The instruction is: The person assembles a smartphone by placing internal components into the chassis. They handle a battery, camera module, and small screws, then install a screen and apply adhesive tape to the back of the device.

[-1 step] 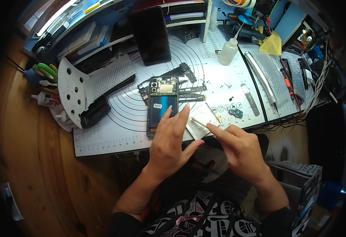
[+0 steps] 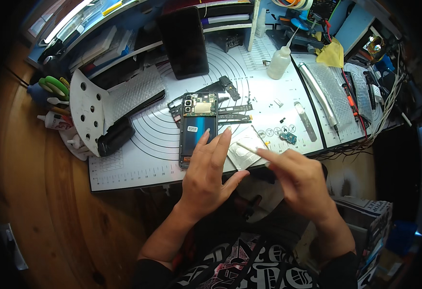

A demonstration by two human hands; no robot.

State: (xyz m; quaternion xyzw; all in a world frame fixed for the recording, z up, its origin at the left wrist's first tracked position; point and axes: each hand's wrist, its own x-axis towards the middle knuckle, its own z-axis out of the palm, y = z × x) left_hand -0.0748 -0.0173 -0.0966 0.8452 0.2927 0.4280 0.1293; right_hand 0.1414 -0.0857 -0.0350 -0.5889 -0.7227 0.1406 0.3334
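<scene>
A flat silvery-white rectangular pouch [image 2: 243, 161], which looks like a phone battery, lies near the mat's front edge. My left hand [image 2: 206, 168] is open beside its left side, fingers stretched and thumb spread toward its near corner; contact is hard to tell. My right hand [image 2: 302, 178] pinches a thin white stick [image 2: 247, 146], slanted with its tip over the pouch. Left of the pouch, an opened phone [image 2: 199, 123] shows its circuit board, two camera lenses and a blue-black inner surface; my left fingers overlap its lower right part.
Flat cables [image 2: 235, 118] and a small blue circuit board [image 2: 288, 138] lie around the phone. Behind stands a dark phone screen [image 2: 184, 45]. A needle-tipped bottle [image 2: 279, 63] is at the back right, with a metal blade [image 2: 305, 121] in front. A white holed holder [image 2: 88, 113] stands left.
My right hand has shifted slightly to the right and nearer me, and the white stick has moved a little to the right over the pouch. My left hand stays in place.
</scene>
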